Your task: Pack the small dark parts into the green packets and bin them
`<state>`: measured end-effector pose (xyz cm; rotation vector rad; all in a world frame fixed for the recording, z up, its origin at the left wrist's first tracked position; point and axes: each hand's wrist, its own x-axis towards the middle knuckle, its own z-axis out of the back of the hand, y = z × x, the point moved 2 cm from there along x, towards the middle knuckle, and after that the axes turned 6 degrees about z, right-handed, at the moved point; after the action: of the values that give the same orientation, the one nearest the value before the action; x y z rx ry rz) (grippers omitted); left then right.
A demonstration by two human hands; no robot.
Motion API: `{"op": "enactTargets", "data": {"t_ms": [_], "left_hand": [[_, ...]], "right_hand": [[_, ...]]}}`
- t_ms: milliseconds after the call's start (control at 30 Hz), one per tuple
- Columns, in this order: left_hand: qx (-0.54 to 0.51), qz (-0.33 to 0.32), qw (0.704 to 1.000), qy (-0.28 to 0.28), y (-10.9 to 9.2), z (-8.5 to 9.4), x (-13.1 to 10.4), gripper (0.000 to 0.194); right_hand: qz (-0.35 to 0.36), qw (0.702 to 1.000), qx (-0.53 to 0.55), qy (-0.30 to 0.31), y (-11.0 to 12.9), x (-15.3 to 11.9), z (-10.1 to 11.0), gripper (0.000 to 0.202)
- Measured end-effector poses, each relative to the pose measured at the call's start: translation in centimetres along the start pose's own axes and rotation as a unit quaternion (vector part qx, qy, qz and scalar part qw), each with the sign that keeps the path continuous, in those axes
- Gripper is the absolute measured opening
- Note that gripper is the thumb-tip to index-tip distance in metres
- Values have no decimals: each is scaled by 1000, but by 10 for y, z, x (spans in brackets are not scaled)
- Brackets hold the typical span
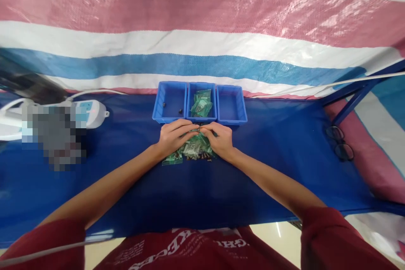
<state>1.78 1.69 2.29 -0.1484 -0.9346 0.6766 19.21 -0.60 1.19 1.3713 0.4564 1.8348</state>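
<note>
My left hand and my right hand meet fingertip to fingertip just in front of the blue trays. Both are closed in a pinch over something small that the fingers largely hide. Under and between them lies a pile of small clear-green plastic bags on the blue table. Several tiny brownish pieces show along the pile's near edge. Behind my hands, the middle blue tray holds more green bags. In the left blue tray sit two small dark pieces.
A right-hand blue tray adjoins the middle one. On the left are a white power strip with cables and a blurred-out object. Glasses lie at the right edge. A striped plastic sheet hangs behind the table.
</note>
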Motion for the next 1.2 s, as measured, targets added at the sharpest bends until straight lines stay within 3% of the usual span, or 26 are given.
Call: {"op": "enactTargets", "data": {"t_ms": [367, 800, 1067, 1200], "left_hand": [[-14, 25, 1000, 7, -7, 4, 4, 15], [-69, 39, 997, 1, -5, 4, 3, 14], [-62, 108, 992, -11, -1, 2, 0, 21], [-47, 91, 995, -13, 0, 4, 0, 21]], "right_hand": [[4, 999, -7, 41, 7, 2, 3, 20], [29, 999, -39, 11, 5, 2, -2, 22], [33, 998, -45, -21, 4, 3, -3, 28], [34, 999, -36, -15, 3, 4, -5, 28]]}}
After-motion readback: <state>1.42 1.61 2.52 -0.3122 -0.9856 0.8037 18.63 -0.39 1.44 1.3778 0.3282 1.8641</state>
